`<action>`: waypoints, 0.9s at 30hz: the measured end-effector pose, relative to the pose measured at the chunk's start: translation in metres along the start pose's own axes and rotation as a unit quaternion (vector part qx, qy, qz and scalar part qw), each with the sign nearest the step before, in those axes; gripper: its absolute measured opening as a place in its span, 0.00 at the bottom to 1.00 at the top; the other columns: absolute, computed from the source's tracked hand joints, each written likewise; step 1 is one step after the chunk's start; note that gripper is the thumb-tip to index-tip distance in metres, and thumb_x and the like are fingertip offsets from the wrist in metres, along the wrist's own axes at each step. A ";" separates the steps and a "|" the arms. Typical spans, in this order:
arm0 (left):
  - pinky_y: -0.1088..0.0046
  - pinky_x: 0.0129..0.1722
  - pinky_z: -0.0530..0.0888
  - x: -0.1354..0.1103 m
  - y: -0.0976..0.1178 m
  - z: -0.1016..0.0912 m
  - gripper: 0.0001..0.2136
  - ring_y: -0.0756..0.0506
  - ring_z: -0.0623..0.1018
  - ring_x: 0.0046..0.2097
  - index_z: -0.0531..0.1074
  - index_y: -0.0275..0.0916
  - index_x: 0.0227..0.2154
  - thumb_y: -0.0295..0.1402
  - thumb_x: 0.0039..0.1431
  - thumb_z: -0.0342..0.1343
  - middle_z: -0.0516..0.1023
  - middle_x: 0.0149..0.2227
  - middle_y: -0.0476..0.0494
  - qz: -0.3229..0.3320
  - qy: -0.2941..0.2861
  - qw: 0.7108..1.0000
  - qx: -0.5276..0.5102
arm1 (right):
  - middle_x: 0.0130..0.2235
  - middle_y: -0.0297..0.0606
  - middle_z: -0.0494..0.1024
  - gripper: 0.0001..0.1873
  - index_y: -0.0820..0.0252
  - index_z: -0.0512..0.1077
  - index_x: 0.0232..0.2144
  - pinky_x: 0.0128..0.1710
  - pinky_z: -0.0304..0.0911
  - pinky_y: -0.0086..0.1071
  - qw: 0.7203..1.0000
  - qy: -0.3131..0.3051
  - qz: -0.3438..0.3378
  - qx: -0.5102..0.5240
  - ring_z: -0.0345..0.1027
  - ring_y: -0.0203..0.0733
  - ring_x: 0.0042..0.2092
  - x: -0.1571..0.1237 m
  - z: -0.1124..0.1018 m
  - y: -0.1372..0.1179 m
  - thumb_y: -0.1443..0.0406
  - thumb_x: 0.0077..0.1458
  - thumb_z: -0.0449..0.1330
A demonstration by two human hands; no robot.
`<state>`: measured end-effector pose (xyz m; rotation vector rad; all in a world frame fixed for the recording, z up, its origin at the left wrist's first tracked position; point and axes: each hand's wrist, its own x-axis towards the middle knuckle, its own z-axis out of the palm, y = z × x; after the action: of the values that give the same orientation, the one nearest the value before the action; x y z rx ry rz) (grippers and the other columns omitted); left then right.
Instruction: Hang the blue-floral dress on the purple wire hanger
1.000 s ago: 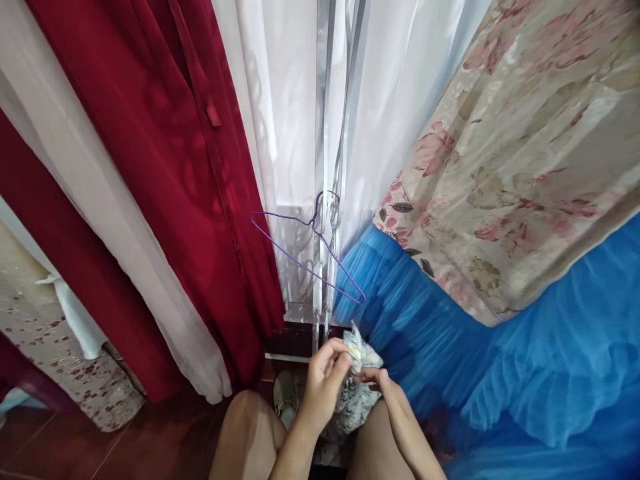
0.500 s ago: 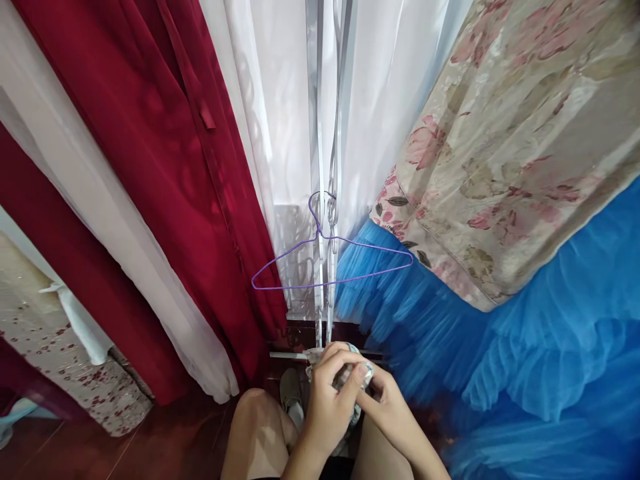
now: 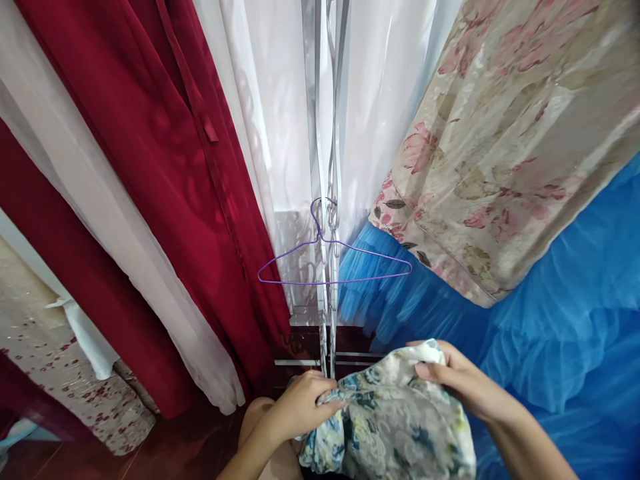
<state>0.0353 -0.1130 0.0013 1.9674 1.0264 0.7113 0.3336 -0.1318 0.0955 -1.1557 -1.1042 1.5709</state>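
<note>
A white floral garment [image 3: 395, 420] with blue, green and yellow print is spread between my two hands over my lap. My left hand [image 3: 307, 403] grips its left edge, where the cloth is bunched. On the upper right edge, my right hand [image 3: 445, 373] pinches the fabric, thumb on top and fingers behind. The garment's lower part runs out of the bottom of the view. Above it, an empty purple wire hanger [image 3: 335, 282] hangs by its hook on a white metal stand [image 3: 323, 300], apart from both hands.
Dark red cloth [image 3: 200, 220] and white cloth [image 3: 275, 133] hang to the left and behind the stand. On the right hang a beige floral cloth [image 3: 480, 173] and blue ruffled tulle [image 3: 545, 347]. The floor [image 3: 165, 453] is dark red tile.
My hands were close together around the bunched garment. They have moved apart, the right one outward to the right, and the garment is now opened out between them.
</note>
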 end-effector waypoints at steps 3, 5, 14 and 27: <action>0.54 0.61 0.65 0.010 0.001 -0.019 0.05 0.40 0.79 0.46 0.79 0.44 0.30 0.38 0.60 0.62 0.82 0.36 0.44 0.056 -0.018 0.994 0.093 | 0.21 0.34 0.74 0.13 0.57 0.76 0.24 0.23 0.56 0.31 0.997 0.036 -0.053 -0.045 0.63 0.38 0.22 0.013 -0.032 -0.024 0.61 0.36 0.75; 0.49 0.65 0.58 0.019 0.010 -0.030 0.08 0.40 0.78 0.50 0.79 0.44 0.28 0.36 0.62 0.60 0.82 0.34 0.45 0.083 0.014 0.990 0.114 | 0.18 0.32 0.70 0.12 0.59 0.73 0.20 0.22 0.49 0.31 0.993 0.034 -0.103 -0.053 0.58 0.33 0.20 0.030 -0.053 -0.041 0.61 0.41 0.72; 0.55 0.61 0.67 0.051 0.073 -0.046 0.18 0.45 0.77 0.38 0.71 0.39 0.21 0.39 0.67 0.54 0.78 0.30 0.45 0.158 0.157 0.975 0.012 | 0.22 0.34 0.77 0.09 0.63 0.77 0.23 0.27 0.61 0.31 0.975 0.080 -0.205 -0.021 0.68 0.37 0.25 0.166 -0.066 -0.114 0.65 0.35 0.71; 0.63 0.53 0.69 0.012 -0.020 -0.180 0.11 0.42 0.76 0.41 0.79 0.42 0.28 0.44 0.57 0.63 0.80 0.34 0.44 0.042 0.168 0.954 0.243 | 0.32 0.41 0.84 0.23 0.65 0.81 0.43 0.26 0.63 0.29 0.981 -0.157 -0.077 -0.088 0.75 0.40 0.28 0.163 -0.007 -0.120 0.64 0.41 0.72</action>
<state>-0.1023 -0.0264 0.0819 2.3716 1.4368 0.9315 0.3261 0.0528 0.1770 -0.9261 -1.5311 1.5920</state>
